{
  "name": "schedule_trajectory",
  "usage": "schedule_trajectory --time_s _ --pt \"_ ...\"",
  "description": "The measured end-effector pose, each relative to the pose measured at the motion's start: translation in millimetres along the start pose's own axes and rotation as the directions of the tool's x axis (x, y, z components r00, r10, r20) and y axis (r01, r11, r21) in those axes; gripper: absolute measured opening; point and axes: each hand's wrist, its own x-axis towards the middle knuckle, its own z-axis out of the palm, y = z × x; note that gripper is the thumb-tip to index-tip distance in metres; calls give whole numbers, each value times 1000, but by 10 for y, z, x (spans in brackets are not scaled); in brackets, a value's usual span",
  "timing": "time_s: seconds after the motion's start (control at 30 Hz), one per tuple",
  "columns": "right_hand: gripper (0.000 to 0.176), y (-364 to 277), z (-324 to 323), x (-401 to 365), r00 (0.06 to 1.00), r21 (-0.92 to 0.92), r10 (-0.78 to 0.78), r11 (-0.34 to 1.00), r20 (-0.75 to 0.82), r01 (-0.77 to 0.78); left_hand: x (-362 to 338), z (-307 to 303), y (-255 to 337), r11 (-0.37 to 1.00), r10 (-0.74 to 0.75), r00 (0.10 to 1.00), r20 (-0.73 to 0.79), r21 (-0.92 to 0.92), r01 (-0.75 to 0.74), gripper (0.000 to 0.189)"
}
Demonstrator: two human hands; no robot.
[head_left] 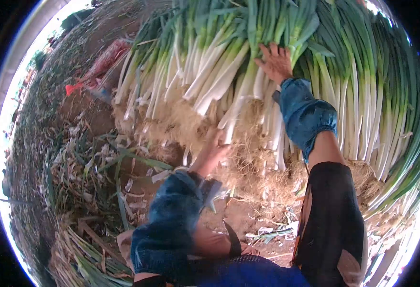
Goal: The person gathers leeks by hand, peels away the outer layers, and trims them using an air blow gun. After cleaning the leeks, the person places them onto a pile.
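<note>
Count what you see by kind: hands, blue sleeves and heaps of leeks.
Hands: 2, the left hand and the right hand
Blue sleeves: 2, the left sleeve and the right sleeve
Leek heap: 1, its single leeks too many to count
Total: 5

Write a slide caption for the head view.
The right hand lies flat on a large pile of leeks, the left hand at their root ends, above soil littered with trimmings.

Piled white-stalked leeks (219,81), roots outward
</note>
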Motion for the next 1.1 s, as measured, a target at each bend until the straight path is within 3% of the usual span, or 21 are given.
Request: schedule_trajectory --time_s 0.07,0.1,0.13,0.2,0.23,0.27,0.3,0.33,0.37,0.4,0.47,0.53,0.6,0.67,0.7,0.73,0.8,0.9,1.0,1.03,1.1 --pt "63 10 -86 7 997 -91 -10 996 79 17 -237 -304 -122 995 77 988 136 46 -84 46" --pt "63 103 49 53 988 -91 -111 989 105 120 -526 -483 -7 996 62 991 120 59 -69 41" --pt "64 23 -163 27 973 7 -67 998 222 67 -839 -737 -90 908 344 938 45 237 -344 39" --pt "62 -118 -612 -138 943 173 -12 984 332 -48 -1438 -1306 -276 929 362 922 -137 133 -345 37" --pt "58 -206 -763 -213 947 264 -13 961 321 -76 -1744 -1597 -346 975 64 972 -225 -194 -109 37" --pt "55 -376 -845 -275 951 369 -30 925 307 -90 -2070 -1885 -406 970 -26 948 -317 -239 -53 39" --pt "58 -460 -751 -416 983 399 -144 913 115 88 -2453 -2115 -489 956 -129 898 -421 -293 0 40" --pt "61 -569 -630 -582 964 415 -251 870 -90 266 -2846 -2234 -602 994 -106 794 -599 -96 60 40" --pt "57 -788 -787 -802 954 429 -296 856 -48 287 -3244 -2326 -732 981 -52 671 -740 88 174 40" --pt "56 -974 -911 -952 927 533 -341 820 159 210 -3616 -2441 -990 975 -78 597 -799 64 214 40" --pt "55 -1507 -1349 -1305 890 581 -384 794 247 181 -4345 -2582 -1786 961 -117 450 -885 14 277 39" --pt "53 -2026 -1664 -1510 841 672 -506 692 191 263 -4938 -2376 -2230 933 -228 356 -906 -99 346 36" --pt "49 -2565 -1994 -1626 799 740 -590 587 113 329 -5228 -1922 -2389 903 -244 379 -892 -67 423 35" --pt "42 -3171 -2389 -1770 737 835 -672 445 73 324 -5380 -1574 -2856 882 -253 324 -911 -80 464 34" --pt "38 -3459 -2577 -1841 686 891 -724 359 78 277 -5427 -1376 -2858 878 -366 350 -863 -195 438 35" --pt "34 -3772 -2604 -1925 610 863 -791 340 47 374 -5466 -1185 -2856 858 -467 377 -800 -309 410 37" --pt "27 -4310 -2370 -2204 492 825 -869 319 58 466 -5525 -885 -3427 922 -249 428 -869 -77 380 37" --pt "21 -5006 -1909 -2717 370 812 -910 354 186 464 -5583 -721 -3236 928 -214 328 -920 -86 363 38" --pt "22 -4985 -1894 -3107 244 780 -918 394 311 487 -5700 -775 -2907 936 -119 256 -959 -22 352 39" --pt "23 -4835 -1974 -3194 211 774 -919 394 333 495 -5720 -796 -2752 966 -139 253 -957 -74 249 41" --pt "23 -4486 -2153 -3308 156 763 -916 395 369 512 -5716 -821 -2724 966 -183 276 -944 -121 227 41"
